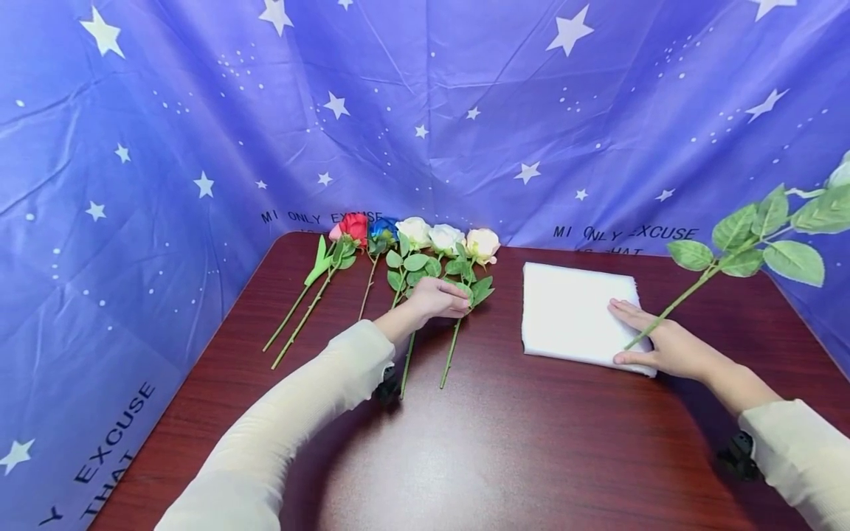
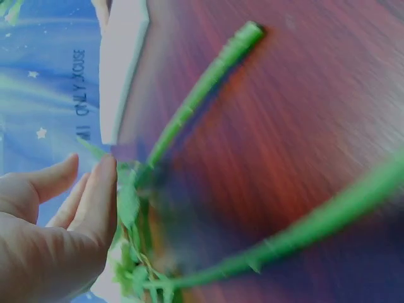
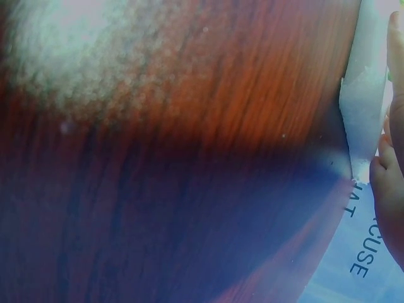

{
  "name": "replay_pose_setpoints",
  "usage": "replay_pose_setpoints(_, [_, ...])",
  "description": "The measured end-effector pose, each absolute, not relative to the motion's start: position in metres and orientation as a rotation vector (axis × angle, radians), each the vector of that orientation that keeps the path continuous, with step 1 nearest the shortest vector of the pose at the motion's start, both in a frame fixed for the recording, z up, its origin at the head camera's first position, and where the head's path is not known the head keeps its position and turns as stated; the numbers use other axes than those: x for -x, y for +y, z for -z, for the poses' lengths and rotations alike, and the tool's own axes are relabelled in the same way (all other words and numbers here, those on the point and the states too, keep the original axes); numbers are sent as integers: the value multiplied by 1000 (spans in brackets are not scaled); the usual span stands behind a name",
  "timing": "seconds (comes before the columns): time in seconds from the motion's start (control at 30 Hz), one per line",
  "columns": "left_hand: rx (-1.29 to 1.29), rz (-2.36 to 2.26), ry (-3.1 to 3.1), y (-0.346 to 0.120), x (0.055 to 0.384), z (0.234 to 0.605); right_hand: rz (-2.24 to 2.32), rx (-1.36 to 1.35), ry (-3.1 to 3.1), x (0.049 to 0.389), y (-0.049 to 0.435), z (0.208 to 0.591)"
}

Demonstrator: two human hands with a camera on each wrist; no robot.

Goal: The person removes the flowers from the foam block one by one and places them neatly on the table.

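Observation:
My left hand [image 1: 438,299] is over the leaves of a pale peach rose [image 1: 482,245] lying on the table. In the left wrist view its fingers [image 2: 95,202] are fairly straight beside the green leaves, the thumb held apart; whether they touch is unclear. My right hand [image 1: 671,350] rests on the right end of a white foam block [image 1: 571,313], fingers and thumb spread. Between them rises the green stem [image 1: 684,296] of a whitish flower [image 1: 842,173], slanting up to the right, its lower end at the foam. In the right wrist view only part of that hand shows.
Left of the peach rose lie two white roses [image 1: 414,232], a blue rose [image 1: 383,233], a red rose [image 1: 353,227] and a pink flower with a green leaf [image 1: 322,259]. A starry blue cloth [image 1: 425,88] hangs behind the dark red wooden table [image 1: 505,442].

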State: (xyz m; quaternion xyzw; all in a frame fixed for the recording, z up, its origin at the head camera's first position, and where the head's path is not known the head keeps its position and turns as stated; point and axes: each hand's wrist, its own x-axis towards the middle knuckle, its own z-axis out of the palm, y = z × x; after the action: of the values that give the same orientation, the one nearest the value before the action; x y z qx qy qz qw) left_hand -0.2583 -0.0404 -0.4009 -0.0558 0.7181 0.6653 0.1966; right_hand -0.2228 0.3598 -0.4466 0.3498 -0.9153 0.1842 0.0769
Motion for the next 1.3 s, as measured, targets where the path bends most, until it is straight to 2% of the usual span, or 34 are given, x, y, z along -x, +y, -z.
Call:
replay_pose_setpoints(0.33, [-190, -1832, 2070, 20, 269, 388, -551, -1041, -2754, 222, 360, 446])
replay_pose_setpoints(0.6, [-411, -1709, 2219, 91, 277, 368, -545, -1040, -2759, 222, 361, 441])
replay_pose_setpoints(0.93, [-420, -1693, 2104, 167, 269, 368, -545, -1091, -2685, 220, 361, 448])
replay_pose_setpoints(1.3, [-497, -1606, 2095, 192, 255, 367, -563, -1042, -2666, 224, 359, 448])
